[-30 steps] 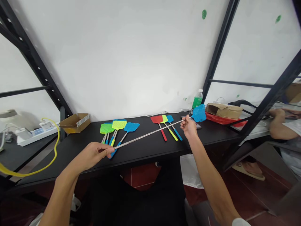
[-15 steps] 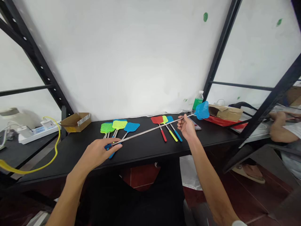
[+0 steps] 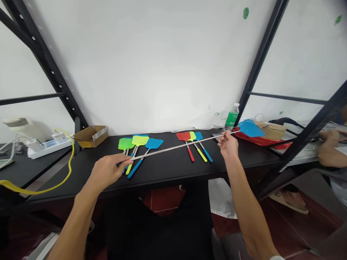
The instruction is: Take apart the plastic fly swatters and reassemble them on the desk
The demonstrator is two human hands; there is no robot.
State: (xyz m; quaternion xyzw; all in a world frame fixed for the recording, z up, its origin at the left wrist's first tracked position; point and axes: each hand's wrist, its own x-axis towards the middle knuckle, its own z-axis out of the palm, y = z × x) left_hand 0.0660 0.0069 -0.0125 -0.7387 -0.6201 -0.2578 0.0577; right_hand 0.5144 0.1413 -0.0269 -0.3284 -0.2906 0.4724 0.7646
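Stretched out above the table is a fly swatter with a long metal rod and a blue head [image 3: 251,128]. My left hand [image 3: 108,169] is closed around its handle end, most of which the fingers hide. My right hand [image 3: 227,145] pinches the rod close to the head. Below the rod on the left lie several swatters: green [image 3: 125,143], yellow [image 3: 140,140] and blue [image 3: 154,143], their handles toward me. On the right, a red swatter [image 3: 184,136], a yellow swatter [image 3: 201,153] and a blue swatter [image 3: 207,154] lie side by side.
A black table [image 3: 165,171] stands against a white wall. A small cardboard box [image 3: 90,137], a power strip [image 3: 51,147] and a yellow cable [image 3: 71,159] are at left. A green-labelled bottle [image 3: 232,117] and another box [image 3: 272,130] are at right. A person's arm [image 3: 332,151] shows far right.
The held swatter's rod looks longer. My right hand has moved right with the blue head, and my left hand stays near the left swatters. The view has shifted slightly.
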